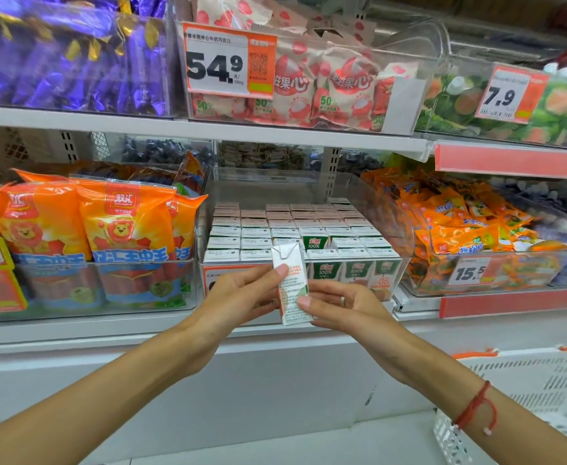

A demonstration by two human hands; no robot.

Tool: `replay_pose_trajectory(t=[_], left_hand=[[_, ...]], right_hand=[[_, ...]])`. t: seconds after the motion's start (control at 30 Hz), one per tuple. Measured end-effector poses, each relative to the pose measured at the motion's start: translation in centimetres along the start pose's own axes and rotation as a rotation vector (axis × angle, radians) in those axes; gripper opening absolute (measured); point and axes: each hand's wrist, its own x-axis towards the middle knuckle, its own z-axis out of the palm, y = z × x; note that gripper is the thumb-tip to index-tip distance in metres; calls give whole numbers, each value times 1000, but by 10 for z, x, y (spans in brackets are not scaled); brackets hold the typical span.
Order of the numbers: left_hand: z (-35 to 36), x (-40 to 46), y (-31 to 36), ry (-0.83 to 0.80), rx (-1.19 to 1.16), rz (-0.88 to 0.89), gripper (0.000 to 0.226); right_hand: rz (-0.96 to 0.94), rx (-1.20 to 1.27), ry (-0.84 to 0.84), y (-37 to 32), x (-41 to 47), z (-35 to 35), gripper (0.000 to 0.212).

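Note:
A small white juice carton (292,280) with green and orange print stands upright in the air in front of the middle shelf. My left hand (241,297) pinches its left side with thumb and fingers. My right hand (345,307), wearing a ring, grips its lower right side. Behind the carton, a clear bin (406,243) holds several rows of the same cartons (285,226), with one gap in the rows where a carton's green front (314,242) shows.
Orange sausage bags (84,229) fill the bin to the left. Orange snack packs (459,226) lie in the bin to the right. Above are purple candies (67,52) and lychee packs (325,85). A white perforated basket (536,391) stands at lower right.

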Motion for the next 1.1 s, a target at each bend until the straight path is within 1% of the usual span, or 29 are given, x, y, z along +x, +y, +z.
replay_pose_trajectory(t=[0.07,0.13,0.2,0.23,0.27,0.33,0.37,0.4,0.47,0.5,0.57,0.63,0.7,0.8,0.83,0.9,0.97,1.03,1.1], left_hand=[[2,-1,-1,108,45,41,17],[5,-2,-3,220,49,94,13],[8,-4,-3,254,-2,108,12],[11,-5,-3,254,-31,103,12],[12,-5,-4,256,-47,100,12],[10,-5,-5,257,-53,99,11],[7,-5,-5,246,-53,93,12],[3,-4,-4,232,-46,84,13],[-5,-3,0,204,-26,58,19],[-8,-2,2,185,-19,42,23],[-12,-1,4,137,0,25,29],[-13,-1,4,103,6,28,31],[-13,-1,3,122,-19,29,29],[-9,0,-1,217,-27,66,20],[-6,0,-1,232,-24,81,15],[-1,0,-1,225,-22,108,6],[3,1,-2,213,13,142,8],[2,1,-1,235,80,179,13],[0,-2,0,233,135,218,22]], right_hand=[[-17,-50,67,-1,0,3,23],[-72,-180,215,0,1,7,34],[-186,-399,401,3,1,14,45],[-255,-498,460,4,0,18,49],[-313,-565,484,5,0,21,51],[-371,-615,455,6,1,25,53],[-363,-579,415,6,2,25,51],[-327,-494,362,4,4,22,45],[-189,-254,221,-2,6,16,33],[-107,-169,148,-4,7,12,33],[24,-65,11,-4,7,5,40],[67,-3,-72,-3,6,2,34],[51,10,-47,-1,6,4,29],[-5,-10,93,1,6,9,44],[-46,-37,153,0,5,11,42],[-144,-156,264,0,4,15,35],[-221,-316,325,4,3,19,41],[-253,-389,306,6,2,19,44],[-202,-332,183,5,3,14,42]])
